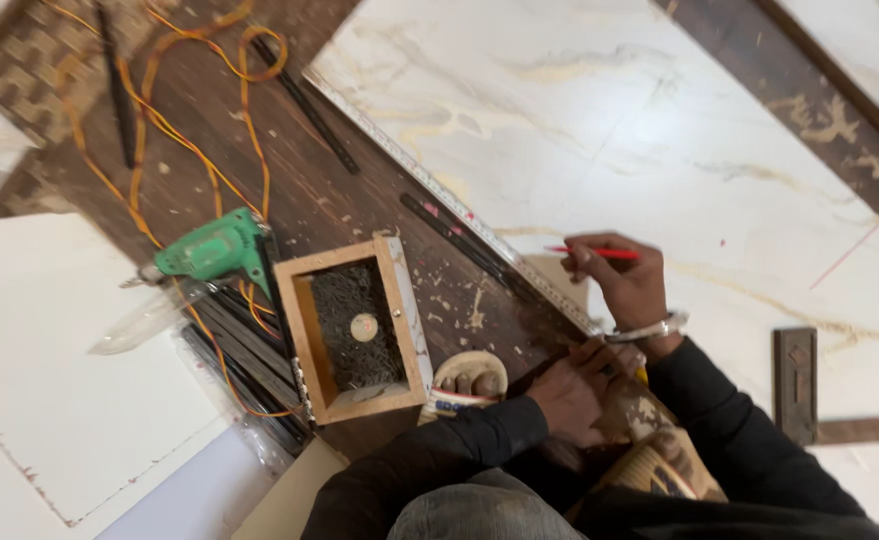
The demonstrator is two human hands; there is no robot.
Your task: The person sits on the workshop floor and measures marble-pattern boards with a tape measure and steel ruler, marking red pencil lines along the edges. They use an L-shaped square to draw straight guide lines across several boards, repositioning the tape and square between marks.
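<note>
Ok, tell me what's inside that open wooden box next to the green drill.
The wooden box holds a dark heap of small nails or screws, with a small round pale disc lying on top. The heap covers the box bottom, so anything beneath is hidden.

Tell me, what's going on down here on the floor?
A person crouches over a large marble-patterned sheet. The right hand holds a red pencil on the sheet, beside a long metal ruler lying along its edge. The left hand rests near the ruler's lower end. A green electric drill with an orange cord and a wooden box of small nails sit to the side.
</note>
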